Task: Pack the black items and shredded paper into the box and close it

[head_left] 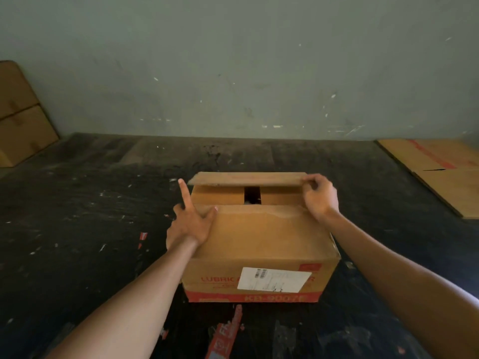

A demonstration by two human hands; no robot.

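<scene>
The cardboard box [259, 255] sits on the dark floor [77, 203], nearly shut. The left hand [191, 224] presses the near flap [261, 229] down flat so it stays. The right hand [320, 195] pinches the far flap's [246, 178] right corner to fold it over the gap. A white label [273, 279] covers red words starting "LUBRIC".

Two bare forearms in view — no sleeves, nothing covering them up to the frame edge. Left hand [190, 225] and right hand [320, 196]: no gloves. No watch, bands or rings that I can make out. Nails short and plain, as far as the blur allows. No marks or tape visible on either arm.
</scene>
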